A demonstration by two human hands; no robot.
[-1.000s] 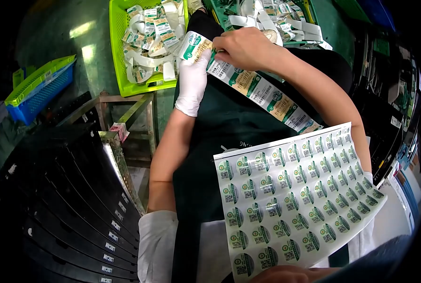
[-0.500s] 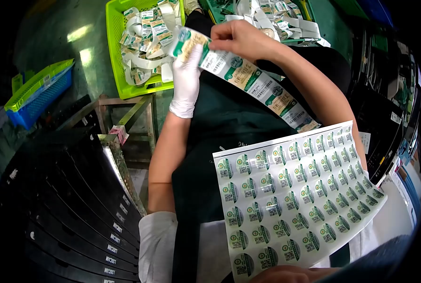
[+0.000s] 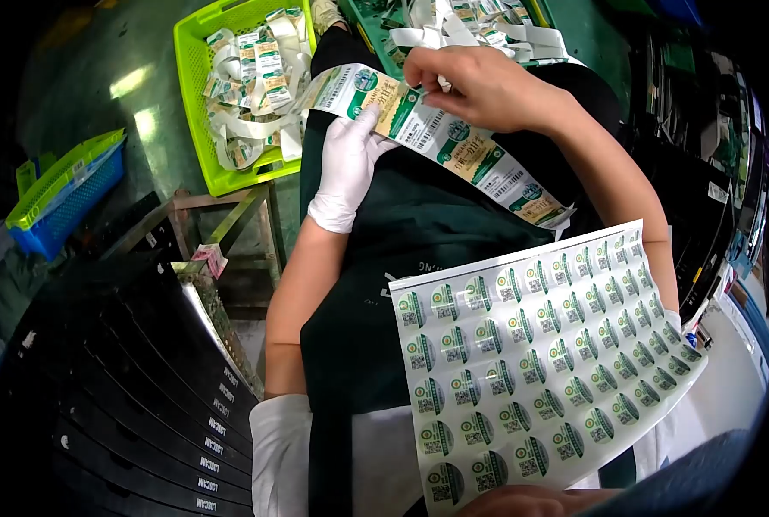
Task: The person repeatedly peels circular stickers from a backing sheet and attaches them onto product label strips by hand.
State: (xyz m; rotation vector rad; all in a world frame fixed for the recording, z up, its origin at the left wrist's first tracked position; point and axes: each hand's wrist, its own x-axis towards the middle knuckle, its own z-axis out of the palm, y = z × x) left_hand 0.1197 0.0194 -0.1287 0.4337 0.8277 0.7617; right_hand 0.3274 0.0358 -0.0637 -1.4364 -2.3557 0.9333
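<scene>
My left hand [image 3: 347, 164], in a white glove, grips a long strip of printed labels [image 3: 471, 155] with its thumb on top. The strip runs from the yellow-green basket side down to the right across my dark apron. My bare right hand [image 3: 488, 86] is over the strip, its fingers curled and pinched at a label's upper edge; what lies between the fingertips is too small to make out. A white sheet of round green stickers with QR codes [image 3: 522, 345] hangs close in front at the lower right. A blurred skin-coloured shape covers its bottom edge.
A yellow-green basket [image 3: 196, 112] with label strips stands at the upper left, and a green crate [image 3: 374, 39] with more strips beside it. Black stacked crates [image 3: 143, 370] stand at the lower left. Blue and green baskets [image 3: 74, 194] are at the far left.
The strip has shifted: more of it now extends left past my gloved hand. Both hands are slightly lower, and my right hand has drawn away to the right of the left thumb.
</scene>
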